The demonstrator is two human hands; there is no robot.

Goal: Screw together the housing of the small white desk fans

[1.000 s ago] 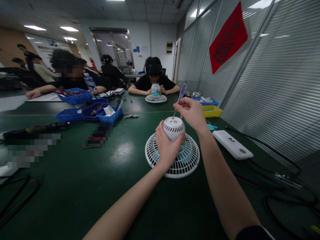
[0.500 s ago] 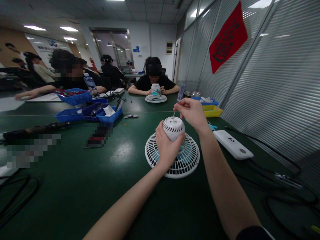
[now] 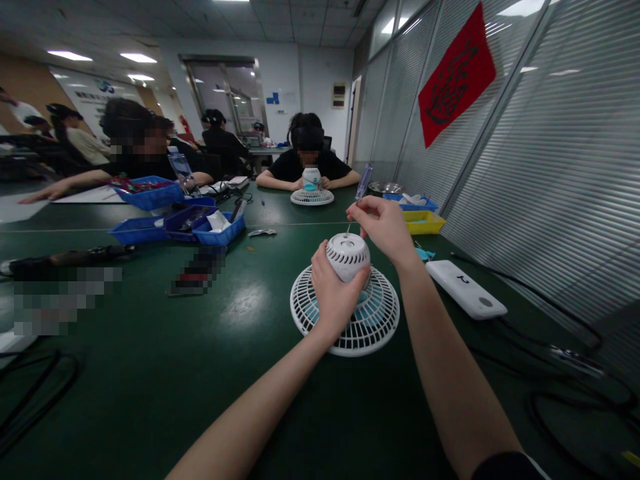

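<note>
A small white fan [image 3: 349, 257] lies with its round slotted grille [image 3: 367, 337] flat on the green table and its motor housing on top. My left hand [image 3: 334, 293] wraps round the near side of that housing, thumb at the right. Between the thumb and fingers of my right hand [image 3: 383, 223] is the shaft of a screwdriver [image 3: 365, 181] with a clear, bluish handle. It stands slightly tilted, its handle above my fingers and its tip at the top of the housing. Whether the tip sits on a screw cannot be made out.
Blue parts bins [image 3: 220, 228] stand on the left, near a blurred dark phone-like thing [image 3: 197, 270]. At right are a yellow tray [image 3: 424, 222], a white power bank [image 3: 466, 289] and black cables [image 3: 565, 400]. Across the table a person holds a similar fan [image 3: 313, 195].
The screwdriver handle has shifted slightly to the right and stands a little higher. My left hand and the fan stay put. At the left, a co-worker's hand has slid outward.
</note>
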